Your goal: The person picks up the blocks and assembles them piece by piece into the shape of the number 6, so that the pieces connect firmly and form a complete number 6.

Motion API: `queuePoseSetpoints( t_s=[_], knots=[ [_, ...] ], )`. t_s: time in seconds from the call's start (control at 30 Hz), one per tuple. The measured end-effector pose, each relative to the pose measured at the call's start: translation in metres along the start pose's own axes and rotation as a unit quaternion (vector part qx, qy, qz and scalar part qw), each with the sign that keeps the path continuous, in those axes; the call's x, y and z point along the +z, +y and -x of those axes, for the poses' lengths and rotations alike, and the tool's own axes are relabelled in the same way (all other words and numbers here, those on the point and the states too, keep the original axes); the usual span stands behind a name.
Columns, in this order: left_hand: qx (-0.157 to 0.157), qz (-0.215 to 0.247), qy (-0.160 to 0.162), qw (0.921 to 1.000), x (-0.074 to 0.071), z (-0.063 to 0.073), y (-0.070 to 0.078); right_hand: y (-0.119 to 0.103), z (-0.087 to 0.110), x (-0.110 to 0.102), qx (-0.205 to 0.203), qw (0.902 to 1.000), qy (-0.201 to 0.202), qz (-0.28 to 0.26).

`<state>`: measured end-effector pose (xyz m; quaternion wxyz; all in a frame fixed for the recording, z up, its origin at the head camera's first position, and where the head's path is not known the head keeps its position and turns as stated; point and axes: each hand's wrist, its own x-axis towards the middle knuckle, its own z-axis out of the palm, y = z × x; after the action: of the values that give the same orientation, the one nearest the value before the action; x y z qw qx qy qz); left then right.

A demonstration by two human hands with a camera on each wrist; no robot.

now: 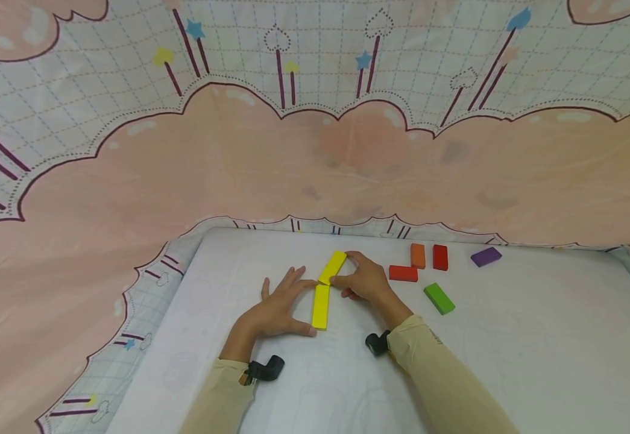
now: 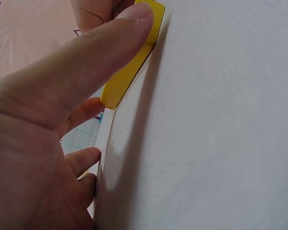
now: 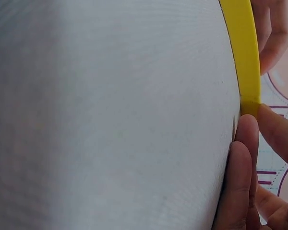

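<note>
Two yellow rectangular blocks lie end to end on the white tabletop, angled at their meeting point. The near yellow block (image 1: pixel 321 307) is held between the thumb and index finger of my left hand (image 1: pixel 271 312), one at each end, while the other fingers spread apart. My right hand (image 1: pixel 369 282) pinches the far yellow block (image 1: pixel 333 266) with its thumb at the lower end and index finger at the upper end. In the left wrist view, the thumb partly covers the yellow surface (image 2: pixel 122 81). Fingers of both hands flank a yellow strip (image 3: pixel 247 52) in the right wrist view.
Right of the hands lie an orange block (image 1: pixel 418 255), a red block (image 1: pixel 441 257), another red block (image 1: pixel 403 273), a green block (image 1: pixel 439 299) and a purple block (image 1: pixel 486 257). A patterned cloth (image 1: pixel 293 163) rises behind the white tabletop (image 1: pixel 537 361).
</note>
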<state>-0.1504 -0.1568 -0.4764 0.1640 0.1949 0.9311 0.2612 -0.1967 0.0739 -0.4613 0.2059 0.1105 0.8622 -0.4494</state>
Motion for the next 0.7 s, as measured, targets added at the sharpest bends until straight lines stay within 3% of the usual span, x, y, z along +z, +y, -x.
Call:
queuePoseSetpoints(
  t_s=[0.7],
  knots=[
    [0.003,0.002,-0.002,1.0,-0.0012,0.0002,0.0009,-0.0007,-0.0002,-0.0002,-0.002,1.0,0.002,0.002]
  ],
)
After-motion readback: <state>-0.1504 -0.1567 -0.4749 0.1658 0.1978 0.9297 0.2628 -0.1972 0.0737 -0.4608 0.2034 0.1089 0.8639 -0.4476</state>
